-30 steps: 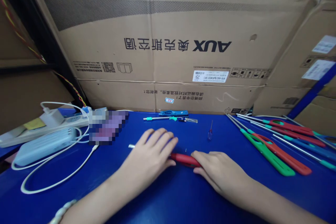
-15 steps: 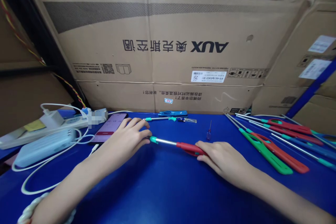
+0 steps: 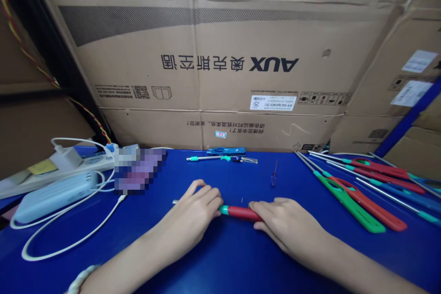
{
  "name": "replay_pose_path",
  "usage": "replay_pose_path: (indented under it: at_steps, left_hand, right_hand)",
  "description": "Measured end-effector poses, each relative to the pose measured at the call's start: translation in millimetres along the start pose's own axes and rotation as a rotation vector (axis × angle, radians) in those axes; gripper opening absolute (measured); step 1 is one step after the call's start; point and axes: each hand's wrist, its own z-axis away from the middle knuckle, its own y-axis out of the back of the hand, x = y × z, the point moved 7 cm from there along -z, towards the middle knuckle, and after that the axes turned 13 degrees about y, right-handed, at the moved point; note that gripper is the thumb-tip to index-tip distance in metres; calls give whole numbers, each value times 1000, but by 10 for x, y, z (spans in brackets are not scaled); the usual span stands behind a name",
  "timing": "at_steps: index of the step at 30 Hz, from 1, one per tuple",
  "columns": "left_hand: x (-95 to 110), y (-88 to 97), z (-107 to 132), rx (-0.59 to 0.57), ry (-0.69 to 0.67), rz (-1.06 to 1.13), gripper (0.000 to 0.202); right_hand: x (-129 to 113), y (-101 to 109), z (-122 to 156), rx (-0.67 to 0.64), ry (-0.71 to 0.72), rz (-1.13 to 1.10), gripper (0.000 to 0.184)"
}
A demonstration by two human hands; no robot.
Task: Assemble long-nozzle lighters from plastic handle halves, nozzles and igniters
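A long-nosed lighter with a red handle (image 3: 243, 213) lies crosswise between my hands, low over the blue table. My left hand (image 3: 201, 206) is closed around its metal tube beside the teal collar (image 3: 223, 210), which sits against the red handle. The tube's bare tip (image 3: 175, 202) pokes out left of that hand. My right hand (image 3: 285, 220) grips the handle's rear, hiding its end. Just beyond the handle is a tiny thin pale piece (image 3: 242, 200), too small to name. Farther back stands a small screwdriver (image 3: 273, 180) with a clear purplish handle.
Several long-nosed lighters, including a green one (image 3: 351, 204), lie at the right. Lighter inner parts (image 3: 206, 158) and a blue handle piece (image 3: 226, 151) lie near the cardboard wall (image 3: 223, 32). At left are a power strip (image 3: 93, 161), a power bank (image 3: 57, 195), a cable and a blurred-out phone (image 3: 144, 170).
Both hands and the lighter have come nearer. My left hand has moved right along the tube; the teal collar, previously near the tube's far end, now meets the red handle.
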Motion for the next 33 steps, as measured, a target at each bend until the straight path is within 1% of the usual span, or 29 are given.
replay_pose_path:
  at_steps: [3,6,8,10,14,18,23,27,30,33]
  left_hand:
    - [-11,-13,4,-54,48,20,22]
    - [-16,7,8,-75,42,8,15]
    - [-12,-4,16,-66,24,-7,17]
    - [-10,-37,27,-50,8,-20,22]
    - [-2,-105,46,-29,-14,-29,24]
    - [57,-147,57,-17,-82,-108,22]
    - [131,-192,61,-17,-138,-240,20]
    - [143,-221,67,-5,-134,-283,17]
    - [149,-246,73,31,-137,-324,18]
    - [168,-265,87,66,-151,-363,19]
  right_hand:
    - [15,-36,-6,-23,-17,-6,14]
    - [11,-49,-7,-26,-12,-22,14]
    - [-11,-44,-8,1,12,-27,16]
    - [-37,-27,-6,57,46,1,19]
    - [-78,-12,17,161,89,150,22]
    - [-127,-43,33,166,109,248,31]
    - [-198,-48,40,158,135,267,37]
    - [-223,-44,48,187,136,246,36]
    - [-223,-30,46,211,129,220,31]
    - [-215,-21,35,202,119,194,27]
